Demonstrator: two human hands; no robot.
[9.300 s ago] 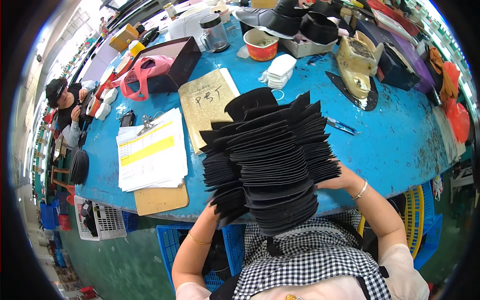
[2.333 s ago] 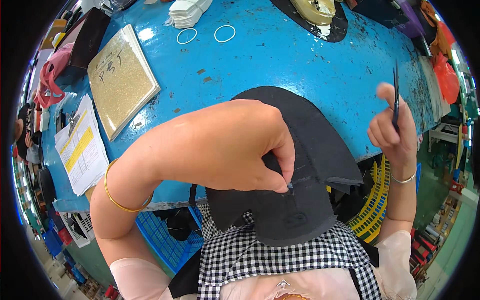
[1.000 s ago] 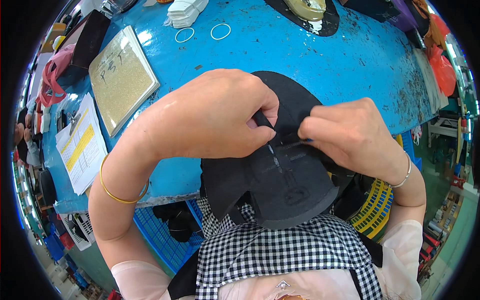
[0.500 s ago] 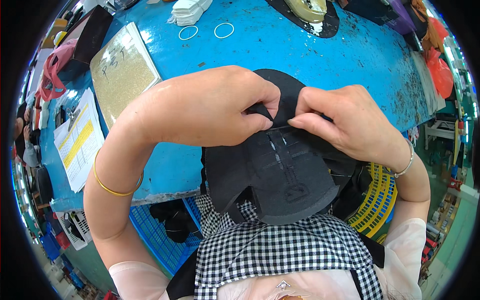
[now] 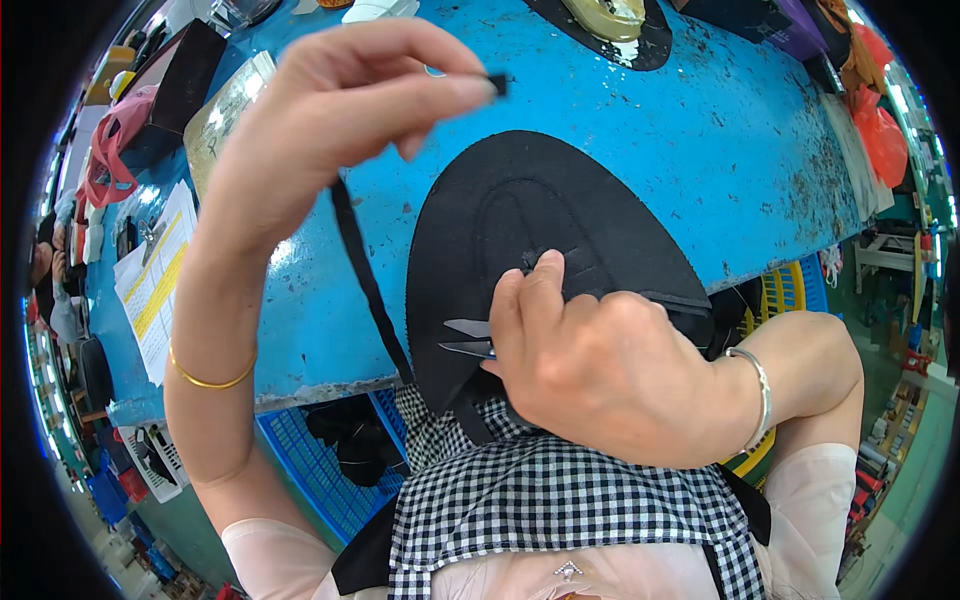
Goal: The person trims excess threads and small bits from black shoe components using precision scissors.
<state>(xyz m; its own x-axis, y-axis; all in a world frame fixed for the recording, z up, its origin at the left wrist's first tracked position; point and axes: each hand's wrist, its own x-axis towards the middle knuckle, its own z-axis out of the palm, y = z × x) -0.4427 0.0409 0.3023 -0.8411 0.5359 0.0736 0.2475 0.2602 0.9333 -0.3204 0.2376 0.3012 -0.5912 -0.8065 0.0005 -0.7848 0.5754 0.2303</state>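
Observation:
A broad black stitched piece (image 5: 540,165), shaped like a flat shoe upper with a rounded far end, lies over the near table edge and my lap. My left hand (image 5: 350,115) is raised above the table to the left, its fingers pinching the end of a narrow black strap. The strap (image 5: 362,262) hangs below that hand and runs down to the piece's left edge. Over the middle of the piece, my right hand (image 5: 610,375) is closed around small thread snips (image 5: 467,342). Their two blades point left and stand apart; the handle is hidden in my palm.
The blue table (image 5: 770,190) carries a clipboard with papers (image 5: 160,285) and a gold-covered book (image 5: 215,125) on the left. A gold shoe form (image 5: 608,20) stands at the back. Below the edge are a blue basket (image 5: 310,465) and a yellow basket (image 5: 785,290).
Both hands have left the folded spot on the black piece, whose far part now lies spread out. My left hand rose up and left with the strap end; snips now show in my right hand.

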